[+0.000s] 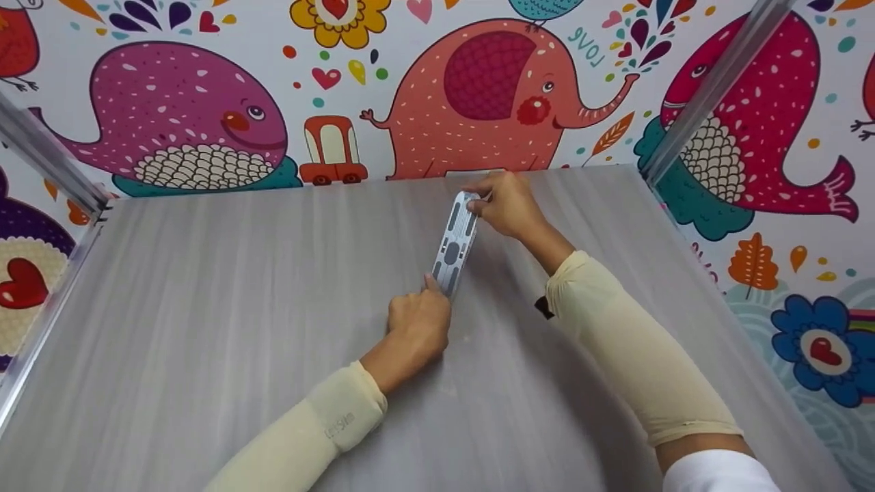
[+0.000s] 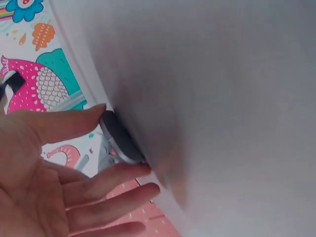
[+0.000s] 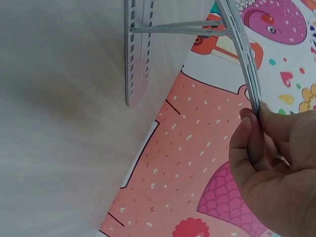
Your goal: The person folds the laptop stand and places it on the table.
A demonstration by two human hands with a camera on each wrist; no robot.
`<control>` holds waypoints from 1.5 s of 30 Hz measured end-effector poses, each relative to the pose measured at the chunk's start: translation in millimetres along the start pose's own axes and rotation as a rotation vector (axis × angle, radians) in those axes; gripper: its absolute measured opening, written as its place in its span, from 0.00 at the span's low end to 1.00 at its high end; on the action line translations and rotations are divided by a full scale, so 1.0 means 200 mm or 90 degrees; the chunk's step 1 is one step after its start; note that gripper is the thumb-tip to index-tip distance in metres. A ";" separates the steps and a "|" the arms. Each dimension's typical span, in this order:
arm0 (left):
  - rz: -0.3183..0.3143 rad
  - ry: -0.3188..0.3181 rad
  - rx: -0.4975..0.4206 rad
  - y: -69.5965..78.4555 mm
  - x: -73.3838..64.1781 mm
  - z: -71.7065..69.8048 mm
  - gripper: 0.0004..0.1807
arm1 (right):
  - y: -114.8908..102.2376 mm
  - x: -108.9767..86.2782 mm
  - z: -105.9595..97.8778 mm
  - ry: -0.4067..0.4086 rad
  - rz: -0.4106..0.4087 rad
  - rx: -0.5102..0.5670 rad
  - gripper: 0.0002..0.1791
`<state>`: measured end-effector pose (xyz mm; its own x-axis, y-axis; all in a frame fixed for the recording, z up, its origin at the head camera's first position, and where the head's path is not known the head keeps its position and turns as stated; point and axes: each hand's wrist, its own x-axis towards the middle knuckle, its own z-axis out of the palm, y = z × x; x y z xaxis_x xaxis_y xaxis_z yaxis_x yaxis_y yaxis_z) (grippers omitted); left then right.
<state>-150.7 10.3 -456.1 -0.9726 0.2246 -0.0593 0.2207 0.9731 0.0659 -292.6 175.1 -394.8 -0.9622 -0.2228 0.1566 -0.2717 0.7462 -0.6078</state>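
A grey folding laptop stand [image 1: 452, 253] stands partly unfolded on the tabletop, toward the back wall. In the right wrist view its slotted lower bar [image 3: 130, 69] lies along the table, while a thin strut [image 3: 173, 29] joins it to a raised upper bar [image 3: 243, 49]. My right hand [image 1: 509, 205] pinches the free end of that upper bar between thumb and fingers. At the near end, my left hand [image 1: 420, 321] holds the stand by thumb and index finger. Seen from the left wrist, a dark rounded end [image 2: 121, 138] sits between them, with the other fingers extended.
The wood-grain tabletop [image 1: 239, 287] reaches back to a wall [image 1: 260, 41] printed with cartoon animals. Metal posts [image 1: 714, 89] rise at the back corners, and a metal rail [image 1: 41, 335] runs along the left edge.
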 end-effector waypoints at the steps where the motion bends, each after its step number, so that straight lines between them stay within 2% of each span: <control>1: 0.002 -0.004 0.001 -0.02 0.00 0.00 0.43 | 0.00 -0.01 0.00 0.004 0.002 -0.002 0.18; 10: 0.051 0.004 0.027 -0.14 0.02 0.00 0.32 | -0.04 -0.09 0.00 0.042 0.033 -0.020 0.18; 16: 0.067 -0.023 0.039 -0.24 0.06 -0.01 0.32 | -0.05 -0.13 0.01 0.059 0.058 -0.002 0.18; 19: 0.078 -0.017 0.027 -0.29 0.08 -0.01 0.31 | -0.05 -0.13 0.02 0.064 0.069 0.003 0.19; 27: 0.099 0.005 -0.011 -0.34 0.08 0.00 0.30 | -0.03 -0.14 0.03 0.084 0.030 0.008 0.18; 30: 0.085 0.005 -0.018 -0.34 0.07 0.01 0.31 | -0.01 -0.14 0.03 0.095 0.014 0.013 0.17; 32: 0.062 0.004 -0.027 -0.34 0.06 0.01 0.31 | 0.02 -0.14 0.04 0.102 0.005 0.030 0.16; 35: 0.004 -0.004 -0.043 -0.33 0.04 0.01 0.29 | 0.11 -0.12 0.05 0.109 0.012 0.076 0.21; 37: -0.041 -0.014 -0.055 -0.31 0.02 0.00 0.24 | 0.20 -0.10 0.06 0.100 0.018 0.083 0.24; 40: -0.086 -0.019 -0.054 -0.28 0.00 0.00 0.14 | 0.33 -0.08 0.09 0.044 0.031 0.051 0.27; 42: -0.098 -0.012 -0.039 -0.26 -0.01 -0.01 0.10 | 0.42 -0.07 0.11 -0.018 0.023 0.016 0.30; 45: -0.101 0.007 0.001 -0.23 -0.03 0.00 0.10 | 0.51 -0.06 0.13 -0.108 -0.010 -0.013 0.33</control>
<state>-155.2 -35.2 -458.6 -0.9960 0.0669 -0.0585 0.0637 0.9965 0.0542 -308.8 237.0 -479.6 -0.9415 -0.3357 0.0305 -0.2880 0.7542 -0.5902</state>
